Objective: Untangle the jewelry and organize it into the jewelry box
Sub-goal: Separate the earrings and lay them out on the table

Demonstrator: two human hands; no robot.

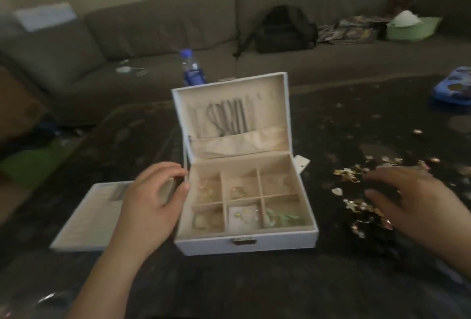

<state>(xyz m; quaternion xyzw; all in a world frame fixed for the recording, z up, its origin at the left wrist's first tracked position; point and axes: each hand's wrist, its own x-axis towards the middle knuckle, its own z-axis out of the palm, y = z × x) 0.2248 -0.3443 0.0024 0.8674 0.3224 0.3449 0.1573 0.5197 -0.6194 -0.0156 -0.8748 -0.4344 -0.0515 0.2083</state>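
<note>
A white jewelry box (pixel 244 243) stands open in the middle of the dark table, lid upright with chains hanging inside the lid (pixel 229 117). Its cream compartments hold gold pieces and a green piece (pixel 283 218). My left hand (pixel 150 201) hovers at the box's left wall, fingers loosely curved, holding nothing. My right hand (pixel 405 204) is spread with straight fingers over a scatter of gold jewelry (pixel 356 201) on the table right of the box. A removed cream tray (pixel 86 219) lies left of the box, partly under my left hand.
A water bottle (pixel 190 67) stands behind the box. A blue tin (pixel 453 86) sits at the far right table edge. A grey sofa (pixel 153 28) with a black backpack (pixel 283 29) runs along the back.
</note>
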